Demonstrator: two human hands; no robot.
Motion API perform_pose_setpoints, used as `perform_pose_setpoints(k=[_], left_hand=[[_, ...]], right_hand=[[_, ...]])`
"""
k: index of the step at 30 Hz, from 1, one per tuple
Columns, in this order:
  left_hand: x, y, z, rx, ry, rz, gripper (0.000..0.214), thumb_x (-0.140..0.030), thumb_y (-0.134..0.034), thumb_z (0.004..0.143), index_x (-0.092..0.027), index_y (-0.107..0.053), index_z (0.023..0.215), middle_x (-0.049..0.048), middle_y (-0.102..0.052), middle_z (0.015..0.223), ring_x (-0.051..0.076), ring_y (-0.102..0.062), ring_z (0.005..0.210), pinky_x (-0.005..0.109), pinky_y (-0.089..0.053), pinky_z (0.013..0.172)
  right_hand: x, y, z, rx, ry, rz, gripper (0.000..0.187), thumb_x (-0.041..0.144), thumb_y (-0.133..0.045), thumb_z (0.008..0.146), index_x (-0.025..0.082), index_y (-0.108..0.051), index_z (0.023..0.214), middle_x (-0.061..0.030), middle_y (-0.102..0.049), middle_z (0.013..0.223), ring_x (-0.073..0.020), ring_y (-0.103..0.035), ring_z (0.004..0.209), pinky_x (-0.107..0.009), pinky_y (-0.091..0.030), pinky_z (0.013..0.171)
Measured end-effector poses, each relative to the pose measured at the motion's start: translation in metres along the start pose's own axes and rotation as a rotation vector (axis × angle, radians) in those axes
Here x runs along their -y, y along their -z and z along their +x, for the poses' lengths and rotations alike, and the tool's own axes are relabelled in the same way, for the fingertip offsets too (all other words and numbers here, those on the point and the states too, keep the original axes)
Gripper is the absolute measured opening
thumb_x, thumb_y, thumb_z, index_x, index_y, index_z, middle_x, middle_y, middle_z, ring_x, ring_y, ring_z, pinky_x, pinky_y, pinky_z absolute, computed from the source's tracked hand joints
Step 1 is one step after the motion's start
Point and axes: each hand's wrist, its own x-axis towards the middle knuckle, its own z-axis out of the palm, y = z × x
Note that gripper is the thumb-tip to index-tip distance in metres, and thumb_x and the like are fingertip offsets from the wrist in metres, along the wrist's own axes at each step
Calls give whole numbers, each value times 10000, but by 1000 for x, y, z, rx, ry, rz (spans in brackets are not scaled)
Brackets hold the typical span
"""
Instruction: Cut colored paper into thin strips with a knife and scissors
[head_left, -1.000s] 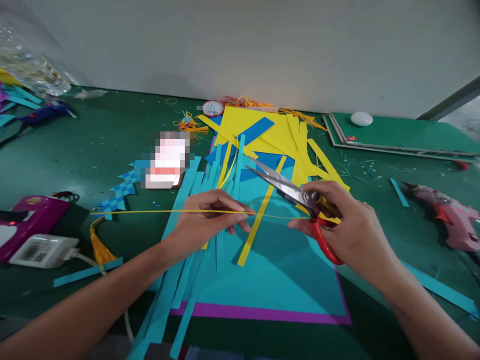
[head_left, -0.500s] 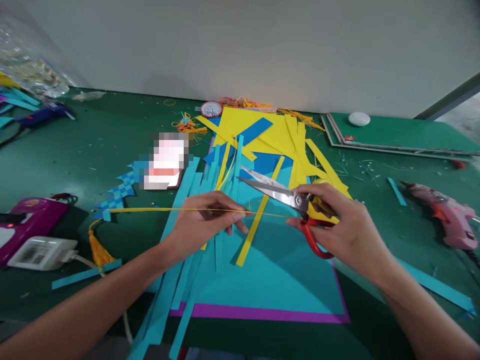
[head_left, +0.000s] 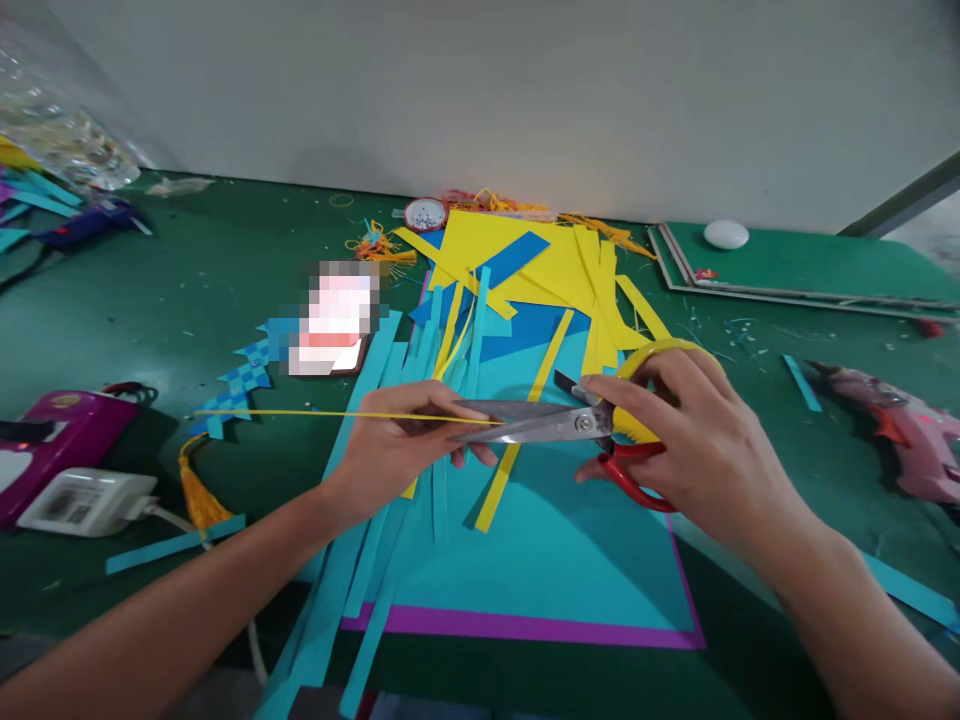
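The left hand (head_left: 401,440) pinches a thin yellow strip (head_left: 277,412) between its thumb and fingers. The strip stretches nearly level to the left, its outer end in front of a blue checkered woven-paper chain (head_left: 244,380). The right hand (head_left: 697,440) grips metal scissors with one yellow and one red handle (head_left: 559,427); the slightly parted blades point left, their tips at the left hand's fingertips. The strip's right end lies at the blades, though whether they touch it I cannot tell.

Below the hands a turquoise paper sheet (head_left: 562,570) lies over a purple sheet (head_left: 525,625), whose edge shows on the near side. Long turquoise paper strips (head_left: 322,640) fan along the left, and yellow paper sheets (head_left: 480,235) lie on the far side. On the green table (head_left: 187,270), a golden-yellow tassel (head_left: 199,490) sits at the left, near a white block-shaped adapter (head_left: 90,500), while a pink glue gun (head_left: 915,435) lies at the far right.
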Motion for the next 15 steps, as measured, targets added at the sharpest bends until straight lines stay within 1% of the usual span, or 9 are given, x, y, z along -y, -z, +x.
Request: perform_pose_setpoints(k=[5, 7, 10, 12, 15], left_hand=[[-1, -1, 0, -8, 20, -6, 77, -242, -794, 777, -211, -724, 767, 23, -758, 675, 176, -721, 554, 225, -541, 454], [-1, 0, 1, 5, 19, 5, 84, -258, -790, 783, -208, -723, 774, 32, -763, 689, 184, -727, 567, 231, -545, 457], [0, 0, 1, 23, -10, -6, 60, -239, -772, 803, -212, -721, 787, 30, -766, 695, 177, -730, 577, 223, -546, 469], [0, 1, 2, 27, -18, -2, 52, -238, -763, 811, -215, -720, 794, 28, -764, 681, 176, -731, 576, 223, -548, 474], [0, 1, 2, 19, -11, 33, 73, -262, -767, 804, -208, -720, 788, 35, -761, 666, 181, -724, 559, 231, -544, 458]], right_hand=[[2, 2, 1, -45, 54, -58, 413, 490, -577, 901, 145, -623, 1123, -92, -557, 817, -234, -531, 733, -369, -472, 628], [3, 2, 0, -47, 60, -63, 349, 421, -601, 904, 149, -614, 1124, -69, -554, 780, -217, -519, 700, -363, -465, 632], [4, 1, -1, -39, 56, -47, 279, 309, -614, 903, 157, -601, 1138, -51, -562, 761, -212, -530, 698, -357, -459, 645], [4, 0, -1, -40, 62, -38, 281, 322, -603, 912, 154, -600, 1137, -52, -576, 758, -218, -546, 704, -359, -457, 641], [5, 0, 0, -48, 77, -46, 316, 390, -584, 922, 141, -607, 1115, -61, -597, 758, -223, -563, 703, -362, -458, 633]])
